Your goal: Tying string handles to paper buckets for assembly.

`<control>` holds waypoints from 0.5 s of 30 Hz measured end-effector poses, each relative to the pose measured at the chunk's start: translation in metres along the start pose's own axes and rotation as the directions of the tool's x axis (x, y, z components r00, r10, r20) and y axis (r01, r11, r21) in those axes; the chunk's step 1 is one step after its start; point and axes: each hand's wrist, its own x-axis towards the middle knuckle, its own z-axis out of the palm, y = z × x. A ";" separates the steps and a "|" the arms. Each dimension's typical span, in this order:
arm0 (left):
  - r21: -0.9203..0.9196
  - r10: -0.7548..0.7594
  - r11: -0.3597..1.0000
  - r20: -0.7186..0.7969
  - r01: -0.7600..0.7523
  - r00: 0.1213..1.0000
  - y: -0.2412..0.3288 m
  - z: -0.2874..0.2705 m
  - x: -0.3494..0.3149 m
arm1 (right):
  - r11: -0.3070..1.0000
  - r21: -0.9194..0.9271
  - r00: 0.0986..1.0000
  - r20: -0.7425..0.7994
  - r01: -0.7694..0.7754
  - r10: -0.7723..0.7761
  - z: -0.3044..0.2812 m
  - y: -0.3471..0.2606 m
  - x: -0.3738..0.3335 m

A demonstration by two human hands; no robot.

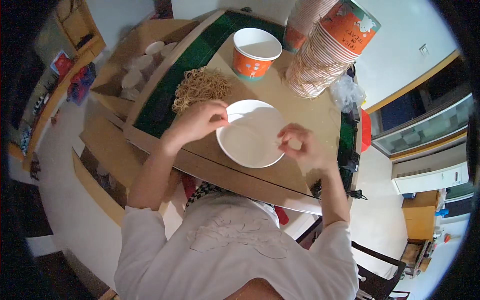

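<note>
White bowl (250,142) sits between left fingers (216,106) and right fingers (292,132) — both pinched near its rim, anything held unclear.

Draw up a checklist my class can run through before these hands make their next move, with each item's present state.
1. White container mouth up: ok.
2. Left hand at the container's left rim: ok.
3. Right hand at its right rim: ok.
4. Thin strand pinched in either hand: cannot tell; too fine to make out.
5. Orange cup upright on the table: ok.
6. Tall cup stack free of strands: not ok; tan strands show against its side.
</note>
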 end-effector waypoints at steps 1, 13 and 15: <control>-0.010 -0.013 1.000 0.007 0.013 1.000 0.005 0.003 0.000 | 0.999 -0.007 0.998 0.040 -0.047 0.047 -0.010 0.014 -0.001; -0.832 -0.301 0.399 0.278 0.385 0.912 0.063 0.041 -0.006 | 0.963 -0.268 0.994 -0.113 -0.023 -0.008 -0.033 0.012 0.040; -0.907 -0.321 0.206 0.292 0.367 0.901 0.064 0.044 -0.010 | 0.986 -0.134 0.944 -0.326 -0.099 0.051 -0.023 -0.005 0.026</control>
